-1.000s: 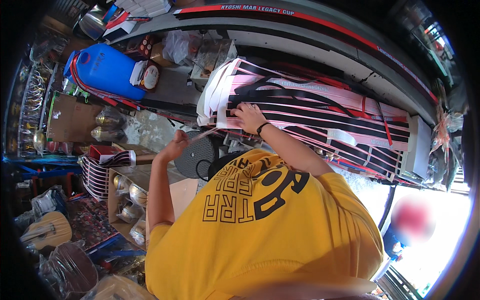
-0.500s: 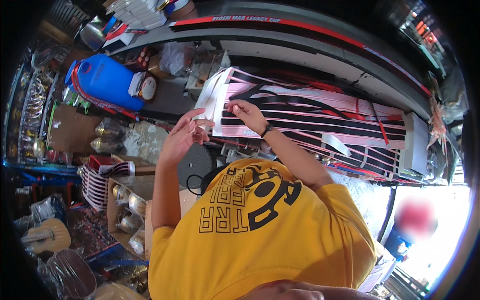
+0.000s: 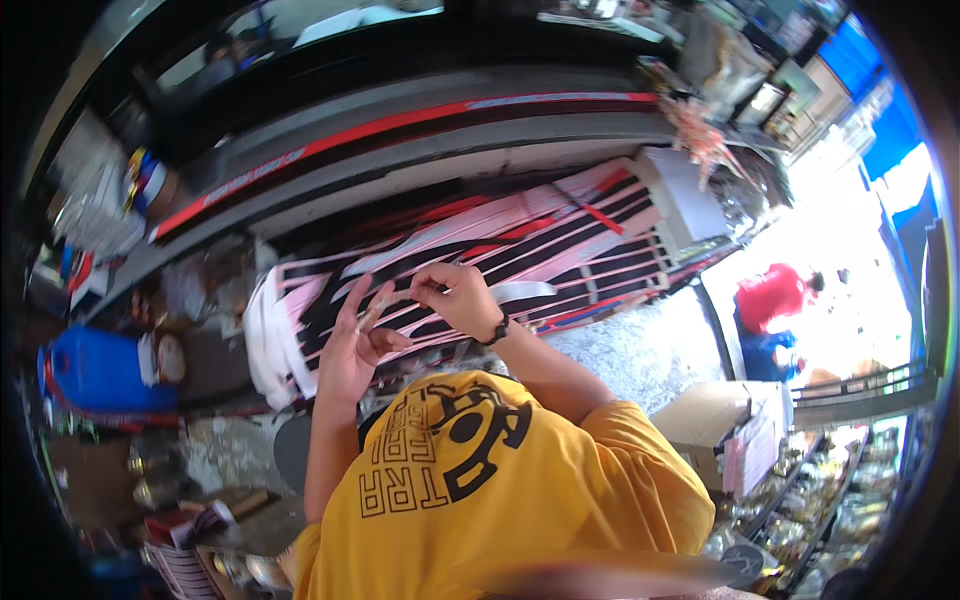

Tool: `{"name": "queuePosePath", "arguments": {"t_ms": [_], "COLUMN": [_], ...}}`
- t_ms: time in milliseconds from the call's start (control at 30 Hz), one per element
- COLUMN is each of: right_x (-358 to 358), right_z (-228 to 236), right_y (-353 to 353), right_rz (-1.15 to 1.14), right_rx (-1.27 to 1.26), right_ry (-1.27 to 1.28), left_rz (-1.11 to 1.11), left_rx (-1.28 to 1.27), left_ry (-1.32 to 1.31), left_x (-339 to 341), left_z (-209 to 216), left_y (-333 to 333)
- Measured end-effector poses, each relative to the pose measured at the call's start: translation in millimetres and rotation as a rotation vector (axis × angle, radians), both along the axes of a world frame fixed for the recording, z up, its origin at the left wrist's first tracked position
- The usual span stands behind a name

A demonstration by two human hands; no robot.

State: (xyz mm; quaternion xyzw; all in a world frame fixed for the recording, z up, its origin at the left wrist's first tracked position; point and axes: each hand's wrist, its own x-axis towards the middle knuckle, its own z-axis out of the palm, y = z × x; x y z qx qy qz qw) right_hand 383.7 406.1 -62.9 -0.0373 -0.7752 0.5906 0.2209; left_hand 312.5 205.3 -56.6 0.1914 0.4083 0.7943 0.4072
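Over the bench, my left hand (image 3: 350, 355) is raised with its fingers stretched apart. A thin pale band (image 3: 380, 308), blurred, runs by its fingers toward my right hand; its kind is unclear. My right hand (image 3: 458, 300), with a black band on the wrist, is closed in a pinch, and what lies between its fingertips is too small to make out. Beneath both hands a pile of long pink, black and white striped ribbons (image 3: 520, 260) is spread lengthwise. White ribbon ends (image 3: 268, 340) hang at its left end. A loose white strip (image 3: 525, 291) lies near my right wrist.
A red printed ribbon (image 3: 400, 130) runs along the ledge behind. A blue plastic jug (image 3: 105, 368) stands at left. A white box (image 3: 683, 195) borders the pile's right end. Cardboard boxes (image 3: 700, 420) stand at right; a person in red (image 3: 775, 297) is outside beyond the doorway.
The view has swung right, bringing the doorway and boxes into fuller sight. My right hand has drawn closer to the left hand's fingertips; the left fingers stay spread.
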Motion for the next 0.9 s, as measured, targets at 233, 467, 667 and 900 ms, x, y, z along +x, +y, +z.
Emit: {"name": "queuePosePath", "arguments": {"t_ms": [233,467,667,900], "right_x": [57,126,97,62], "right_z": [57,161,163,156], "right_y": [177,451,567,564], "right_rz": [-0.608,-1.029,-0.809,-1.019], "right_rx": [0.542,0.513,1.002,0.902], "right_ry": [0.001,-0.202,-1.088,-1.437], "left_rz": [0.090,0.234,0.326,0.432], "left_rx": [-0.116,-0.361,-0.454,-0.469], "left_ry": [0.448,0.301,0.239,0.122], "left_x": [40,38,51,55], "left_z": [27,18,-2,-9], "left_y": [57,44,51,47]}}
